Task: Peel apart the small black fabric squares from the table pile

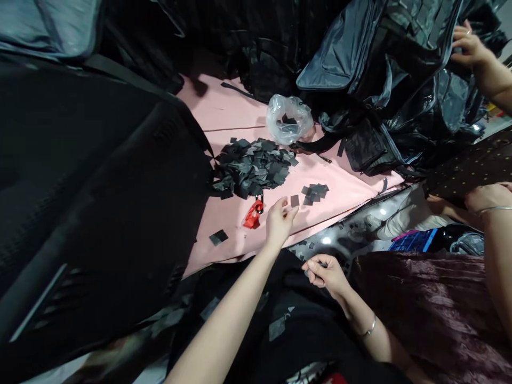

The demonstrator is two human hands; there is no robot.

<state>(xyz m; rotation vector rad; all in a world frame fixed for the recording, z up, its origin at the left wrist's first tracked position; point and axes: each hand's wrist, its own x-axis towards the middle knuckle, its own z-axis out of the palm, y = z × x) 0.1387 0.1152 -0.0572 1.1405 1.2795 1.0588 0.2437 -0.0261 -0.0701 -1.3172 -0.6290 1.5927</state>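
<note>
My left hand (280,220) reaches over the pink cloth (224,109), thumb and forefinger apart. A small dark fabric square (295,200) is at its fingertips; I cannot tell whether they touch it. Just beyond lies a small cluster of similar squares (315,193). My right hand (322,271) is closed in front of my dark-clothed lap, with a little of something dark showing between the fingers. A big heap of dark squares (254,166) lies farther back on the cloth. Between the heap and my left hand is a red item (253,214) with a black end.
A clear plastic bag (288,120) with dark pieces inside stands behind the heap. Large black fabric (100,202) fills the left side. Black bags (340,48) are piled at the back. Another person's hand (470,45) touches them; more arms (494,205) are at the right.
</note>
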